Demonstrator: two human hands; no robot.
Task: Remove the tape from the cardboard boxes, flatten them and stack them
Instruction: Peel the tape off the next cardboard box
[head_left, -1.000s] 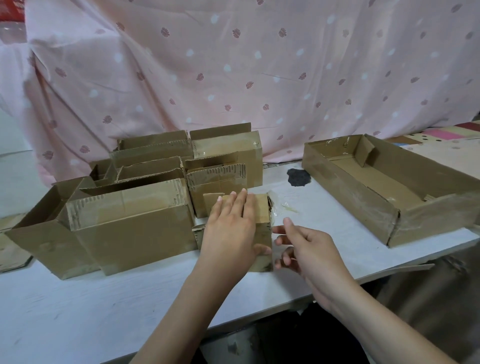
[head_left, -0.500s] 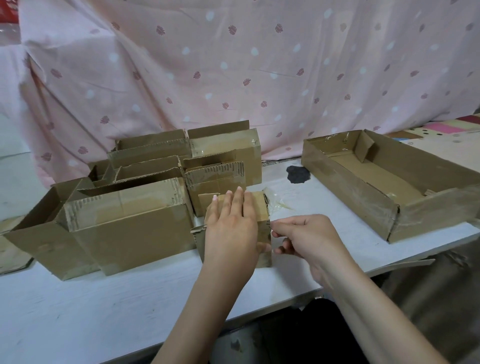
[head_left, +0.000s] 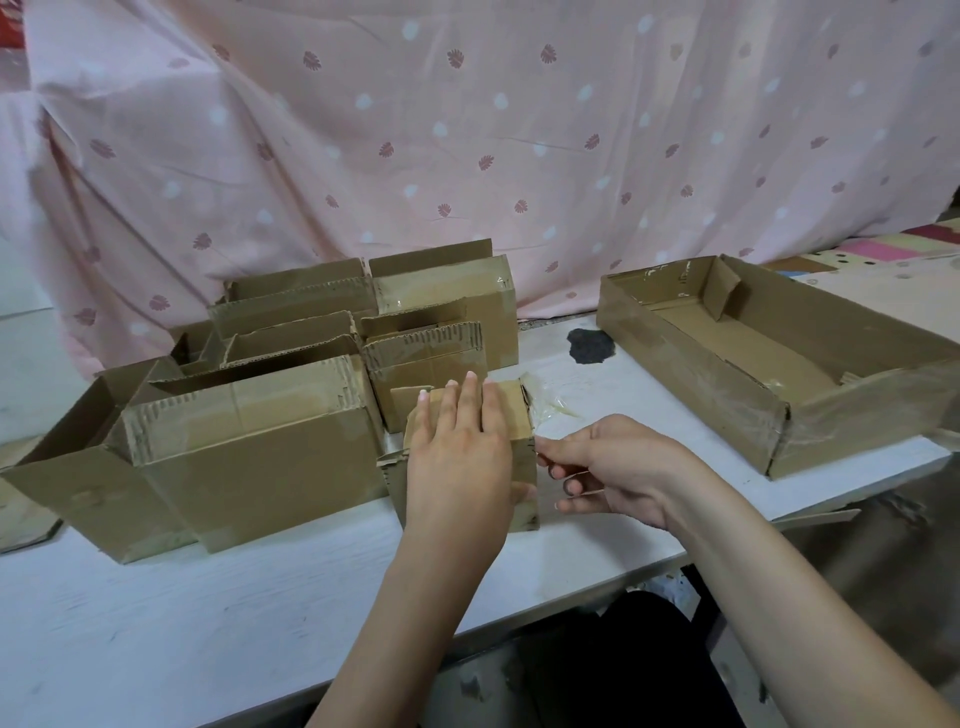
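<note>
I see my left hand (head_left: 460, 457) lying flat, fingers straight, pressing on top of the small brown cardboard box (head_left: 519, 426) at the near edge of the white table (head_left: 156, 613). My right hand (head_left: 608, 467) sits just right of that box, thumb and forefinger pinched at its right edge on a strip of clear tape (head_left: 545, 410), which trails up past the box's far corner. Left of my left hand stand several open brown cartons (head_left: 249, 452). Well to the right of my right hand lies a wide shallow cardboard tray (head_left: 779, 364).
</note>
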